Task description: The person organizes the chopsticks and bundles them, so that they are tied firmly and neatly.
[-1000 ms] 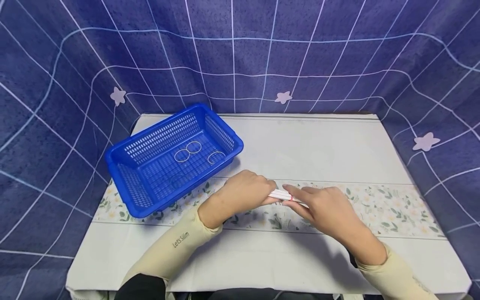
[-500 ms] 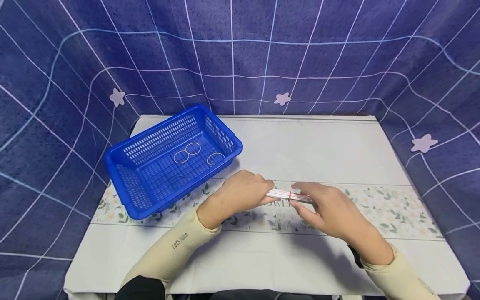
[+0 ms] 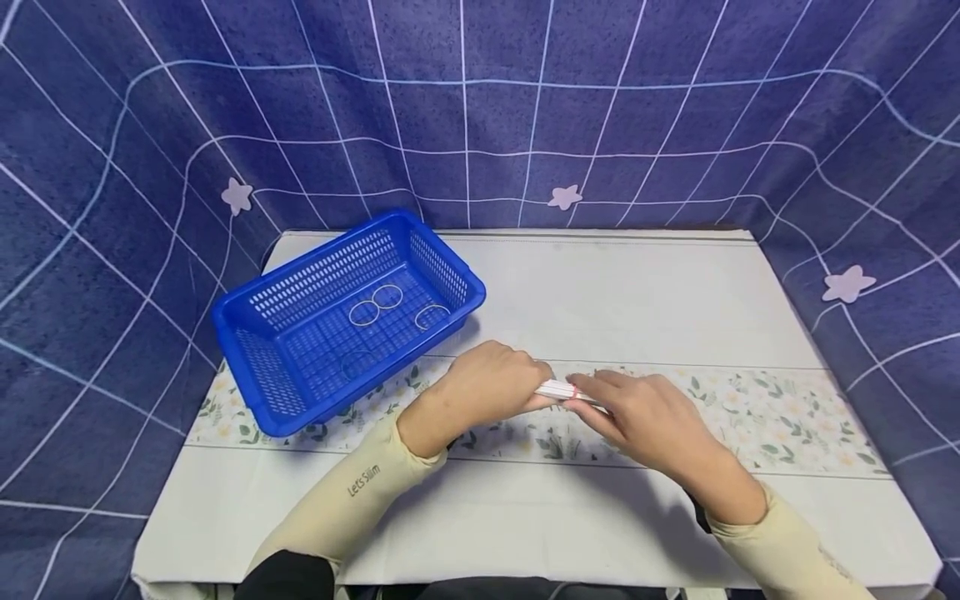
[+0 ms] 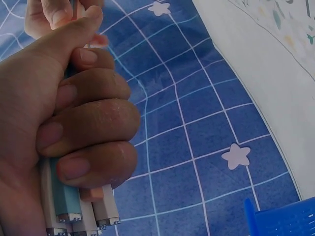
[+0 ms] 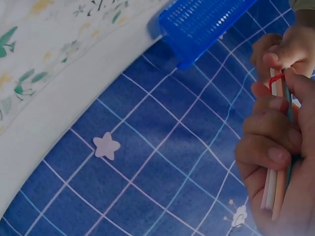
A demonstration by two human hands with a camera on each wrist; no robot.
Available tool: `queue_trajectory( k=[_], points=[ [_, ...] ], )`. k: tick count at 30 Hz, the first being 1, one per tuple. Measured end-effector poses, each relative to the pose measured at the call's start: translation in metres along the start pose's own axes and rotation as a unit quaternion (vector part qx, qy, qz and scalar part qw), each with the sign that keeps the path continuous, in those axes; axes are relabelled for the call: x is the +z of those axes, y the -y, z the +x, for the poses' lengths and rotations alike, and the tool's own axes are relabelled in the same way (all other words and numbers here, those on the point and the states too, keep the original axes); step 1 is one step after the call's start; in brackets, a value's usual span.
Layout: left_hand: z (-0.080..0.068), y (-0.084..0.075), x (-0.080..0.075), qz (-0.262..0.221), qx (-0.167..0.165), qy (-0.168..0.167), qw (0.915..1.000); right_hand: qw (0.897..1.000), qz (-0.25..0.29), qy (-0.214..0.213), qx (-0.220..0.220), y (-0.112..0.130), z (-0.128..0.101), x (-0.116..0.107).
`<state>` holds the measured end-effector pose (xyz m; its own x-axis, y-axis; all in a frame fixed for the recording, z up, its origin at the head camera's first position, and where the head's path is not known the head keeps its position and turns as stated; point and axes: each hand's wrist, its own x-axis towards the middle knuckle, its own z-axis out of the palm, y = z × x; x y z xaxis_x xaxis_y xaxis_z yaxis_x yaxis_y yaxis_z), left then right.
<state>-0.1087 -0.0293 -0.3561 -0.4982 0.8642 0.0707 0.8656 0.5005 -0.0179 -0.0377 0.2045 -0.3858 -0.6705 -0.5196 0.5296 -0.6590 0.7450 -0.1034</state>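
A bundle of slim sticks (image 3: 557, 388) in white, teal and orange lies between both hands above the floral strip. My left hand (image 3: 495, 379) grips one end in its fist. In the left wrist view, metal-tipped ends of the sticks (image 4: 66, 196) poke out below the little finger. My right hand (image 3: 648, 412) holds the other end, and its curled fingers hide much of it. A red band (image 5: 277, 78), like a rubber band, goes round the sticks near the right thumb and fingertips. The part inside the left fist is hidden.
On the left of the table stands a blue plastic basket (image 3: 348, 396) with perforated sides. Several thin rings, some pale like these touching ones (image 3: 377, 302), lie on its floor. Blue grid-patterned cloth (image 3: 510, 108) rises behind the white table cover (image 3: 637, 292).
Half a second ago the right fingers were spread, baring more of the sticks. They have since come together again round the sticks and moved left. The left hand has barely moved.
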Motion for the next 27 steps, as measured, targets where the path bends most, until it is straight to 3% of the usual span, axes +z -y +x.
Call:
queue_trajectory(
  k=[5, 11, 19, 27],
  points=[
    [0.0004, -0.0026, 0.0002, -0.004, -0.006, 0.025, 0.9997, 1.0, -0.017, 0.003, -0.004, 0.0035, 0.0047, 0.0],
    [-0.0015, -0.0053, -0.0004, 0.019, -0.007, 0.032, 0.9993, 1.0, 0.0, 0.025, 0.007, 0.0073, 0.0091, 0.0046],
    [-0.0025, -0.0037, 0.0033, 0.015, 0.005, -0.009, 0.9998, 0.996, 0.076, 0.043, 0.036, 0.0047, 0.0047, -0.0041],
    [0.0018, -0.006, 0.0025, 0.003, -0.002, 0.035, 0.9994, 0.999, 0.004, 0.028, 0.013, 0.0046, 0.0052, 0.0027]
  ],
)
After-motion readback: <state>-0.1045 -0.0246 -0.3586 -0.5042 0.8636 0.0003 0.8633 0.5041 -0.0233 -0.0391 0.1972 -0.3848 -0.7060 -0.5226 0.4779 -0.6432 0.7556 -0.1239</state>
